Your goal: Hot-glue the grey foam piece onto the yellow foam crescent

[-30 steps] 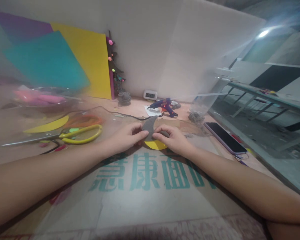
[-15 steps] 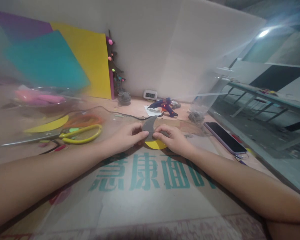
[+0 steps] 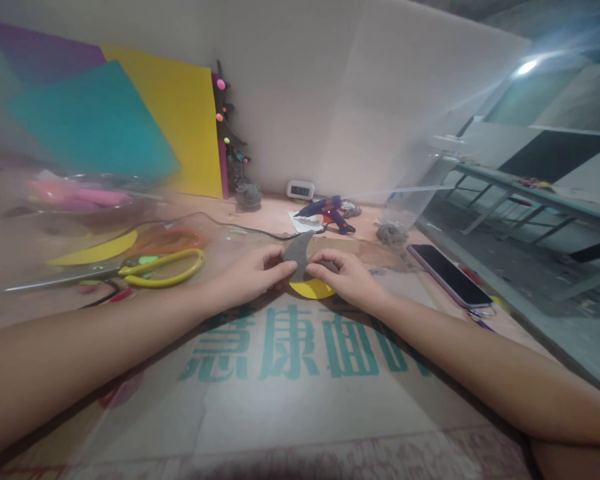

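Observation:
Between my two hands is a curved grey piece, which looks like felt or foam sheet, with a rounded yellow piece showing below it. My left hand pinches the grey piece's left edge, thumb on top. From the other side my right hand holds the pieces at the right edge, thumb and fingers closed. How the grey and yellow pieces are joined is hidden. Just beyond them a dark blue glue gun rests near a white paper scrap.
Yellow-handled scissors and a curved yellow cutout lie at left. A phone lies at right. Behind stand a small digital clock, coloured sheets and a grey decoration with pompoms. A cord crosses the table.
Almost nothing differs. Both hands stay in place on the grey and yellow pieces.

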The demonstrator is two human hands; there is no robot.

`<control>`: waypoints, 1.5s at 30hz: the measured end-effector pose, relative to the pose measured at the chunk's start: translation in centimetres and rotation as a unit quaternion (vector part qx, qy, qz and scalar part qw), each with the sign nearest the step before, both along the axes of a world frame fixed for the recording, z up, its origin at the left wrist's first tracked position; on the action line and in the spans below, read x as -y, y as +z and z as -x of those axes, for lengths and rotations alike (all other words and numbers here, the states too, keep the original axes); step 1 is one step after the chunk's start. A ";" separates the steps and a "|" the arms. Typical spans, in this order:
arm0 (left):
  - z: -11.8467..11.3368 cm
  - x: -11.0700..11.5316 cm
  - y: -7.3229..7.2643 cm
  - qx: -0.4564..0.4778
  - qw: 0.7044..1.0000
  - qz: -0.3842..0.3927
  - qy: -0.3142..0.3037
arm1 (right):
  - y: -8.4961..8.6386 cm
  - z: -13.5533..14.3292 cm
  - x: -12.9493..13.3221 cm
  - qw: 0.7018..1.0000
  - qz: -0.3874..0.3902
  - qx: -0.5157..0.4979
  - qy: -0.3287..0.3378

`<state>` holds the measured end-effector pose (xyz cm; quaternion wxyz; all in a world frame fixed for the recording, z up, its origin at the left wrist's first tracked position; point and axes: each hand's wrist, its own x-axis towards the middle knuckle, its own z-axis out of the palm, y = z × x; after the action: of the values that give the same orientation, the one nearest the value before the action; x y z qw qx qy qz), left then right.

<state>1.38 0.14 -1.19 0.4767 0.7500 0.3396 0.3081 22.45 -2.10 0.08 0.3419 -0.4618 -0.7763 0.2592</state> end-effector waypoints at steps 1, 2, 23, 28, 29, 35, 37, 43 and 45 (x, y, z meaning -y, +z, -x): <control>0.0 0.0 0.0 -0.001 1.000 0.002 -0.002 | 0.0 0.0 0.0 1.000 -0.001 0.004 -0.004; 0.0 0.0 0.0 -0.002 1.000 0.004 -0.004 | 0.0 0.1 0.0 1.000 -0.003 0.008 -0.007; 0.1 -0.1 -0.2 -0.004 1.000 -0.007 -0.005 | -0.4 -0.2 -0.1 1.000 -0.013 0.018 0.001; 0.1 0.0 0.0 -0.003 1.000 -0.005 -0.001 | -0.1 -0.1 0.0 1.000 -0.006 0.016 0.002; 0.0 0.1 0.0 -0.002 1.000 -0.006 -0.001 | -0.1 0.0 0.1 1.000 -0.004 0.015 0.002; 0.0 0.2 0.2 -0.009 1.000 -0.004 0.009 | -0.1 -0.1 0.0 1.000 0.000 0.020 -0.007; 0.1 0.1 0.1 -0.011 1.000 -0.004 0.004 | -0.3 -0.1 -0.1 1.000 0.002 0.021 -0.009; 0.2 -0.1 -0.1 -0.017 1.000 -0.006 -0.004 | -0.3 -0.1 -0.2 1.000 -0.020 0.020 0.005; 0.1 0.0 -0.1 -0.021 1.000 -0.009 0.000 | -0.4 -0.1 -0.2 1.000 -0.023 0.017 0.008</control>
<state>1.23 0.18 -1.33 0.4629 0.7605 0.3466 0.2954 22.56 -1.92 -0.28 0.3368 -0.4518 -0.7918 0.2356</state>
